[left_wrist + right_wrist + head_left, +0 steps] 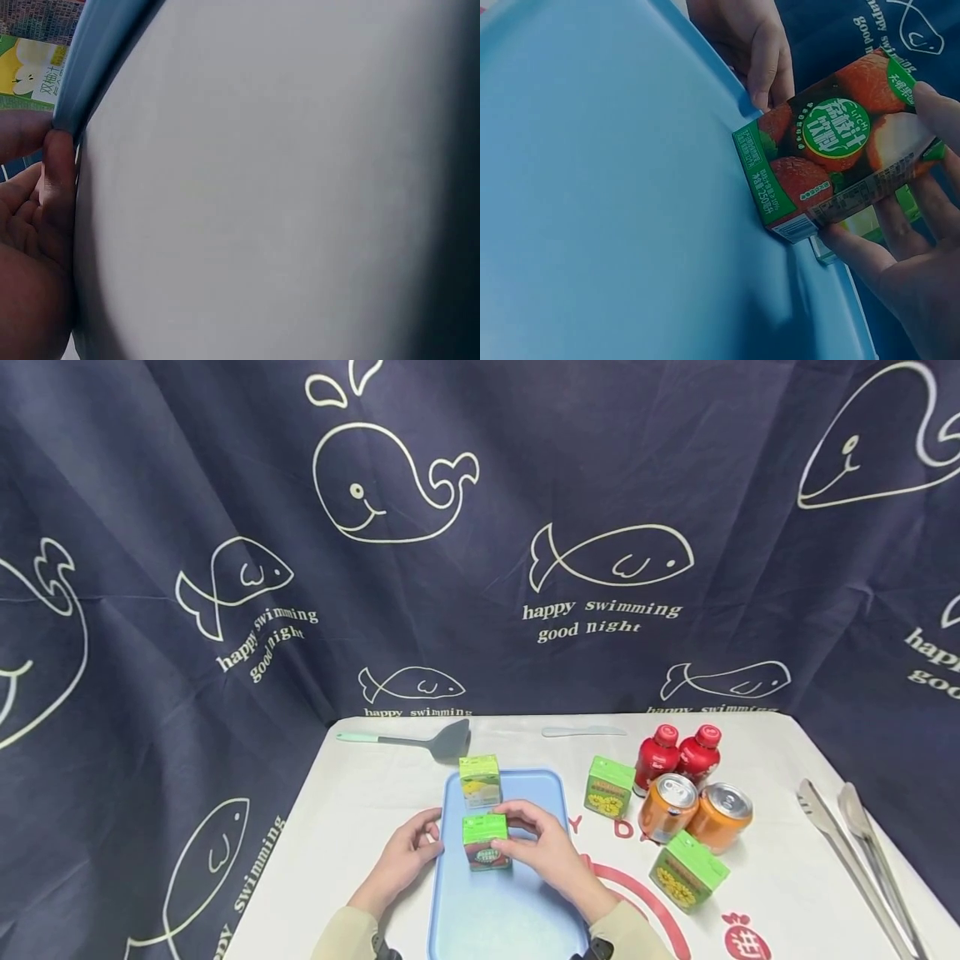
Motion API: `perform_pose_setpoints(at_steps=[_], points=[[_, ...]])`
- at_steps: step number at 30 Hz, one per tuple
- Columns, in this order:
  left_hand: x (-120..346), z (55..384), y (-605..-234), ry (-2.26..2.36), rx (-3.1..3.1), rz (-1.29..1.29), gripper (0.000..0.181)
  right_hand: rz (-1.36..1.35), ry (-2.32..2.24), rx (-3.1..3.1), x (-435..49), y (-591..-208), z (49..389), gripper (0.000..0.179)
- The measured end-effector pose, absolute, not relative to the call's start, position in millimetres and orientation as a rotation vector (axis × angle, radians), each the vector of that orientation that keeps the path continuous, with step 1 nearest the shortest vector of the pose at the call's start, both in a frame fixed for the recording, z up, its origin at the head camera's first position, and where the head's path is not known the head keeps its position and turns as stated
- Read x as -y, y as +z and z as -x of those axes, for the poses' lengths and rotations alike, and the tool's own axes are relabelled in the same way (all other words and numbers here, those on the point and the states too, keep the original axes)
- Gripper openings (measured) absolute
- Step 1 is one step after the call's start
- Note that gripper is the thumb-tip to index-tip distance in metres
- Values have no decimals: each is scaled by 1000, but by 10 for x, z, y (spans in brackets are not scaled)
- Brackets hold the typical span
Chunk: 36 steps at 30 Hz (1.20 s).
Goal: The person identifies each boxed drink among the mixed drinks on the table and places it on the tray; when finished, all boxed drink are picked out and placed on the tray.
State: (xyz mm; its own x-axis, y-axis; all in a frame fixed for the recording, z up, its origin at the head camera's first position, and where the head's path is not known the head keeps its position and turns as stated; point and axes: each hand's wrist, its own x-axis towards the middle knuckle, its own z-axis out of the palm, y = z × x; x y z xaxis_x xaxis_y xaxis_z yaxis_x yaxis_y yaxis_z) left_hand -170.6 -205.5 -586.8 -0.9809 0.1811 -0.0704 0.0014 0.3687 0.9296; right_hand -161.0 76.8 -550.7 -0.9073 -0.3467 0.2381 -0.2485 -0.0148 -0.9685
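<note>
My right hand [551, 852] grips a litchi juice carton [483, 852] by its right side, over the blue tray [510, 918]. In the right wrist view the carton [810, 161] shows red litchis and a green label, thumb on top and fingertips at its lower side. The carton's bottom edge is close over the tray. At the tray's left rim my left hand [401, 864] pinches the edge between thumb and finger, as the left wrist view shows at the rim [79, 82]. A green and yellow juice carton [480, 783] stands at the tray's far end.
Right of the tray are two green juice cartons [609, 789], two orange cans [670, 810] and two red bottles [657, 756]. A spatula [446, 742] and a pale knife [583, 731] lie at the back. Metal tongs [840, 843] and a spoon [873, 843] lie far right.
</note>
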Motion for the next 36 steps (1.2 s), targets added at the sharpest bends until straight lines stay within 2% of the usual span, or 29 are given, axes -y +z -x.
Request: perform_pose_setpoints(at_steps=[16,36], points=[[2048,1714,-5876,1672,-2468,-150,59,654,-2079,-2096,-820,-5405,1565,42],[2061,1715,-5928,1697,-2462,-145,59,713,-2115,-2172,-1091,-5247,1580,37]])
